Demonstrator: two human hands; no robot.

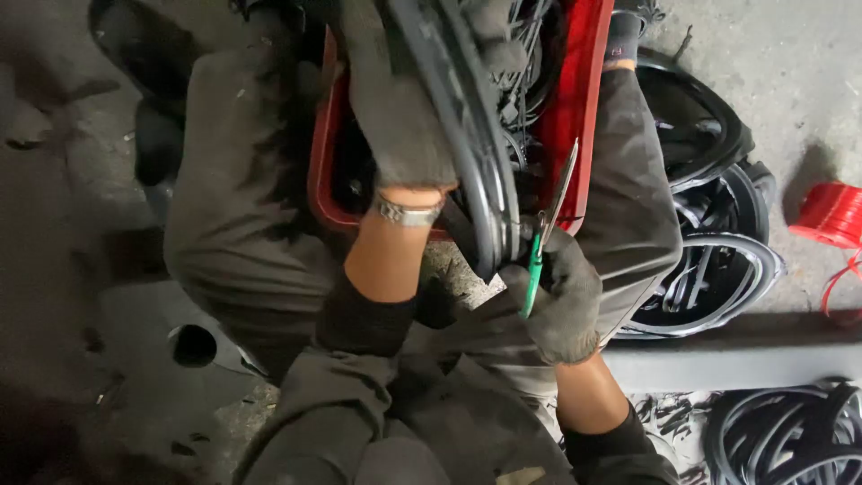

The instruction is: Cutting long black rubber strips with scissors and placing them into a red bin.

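Rings: we hold a bundle of black rubber rings, gripped from above by our left hand and running down to just beside our right fingers.
Left hand: gloved, fingers clenched over the top of the rings, a watch at the wrist.
Right hand: our gloved right hand is closed on green-handled scissors, blades pointing up from the fingers and lying close against the rings.
Crate: a red crate sits beyond both sets of fingers, more black rubber inside.
Around: further rings lie right of the right fingers, red cord beyond them.
Risk: we judge the blades could nick the left glove, since they point toward it; the bundle could also slip loose if the clenched fingers ease.
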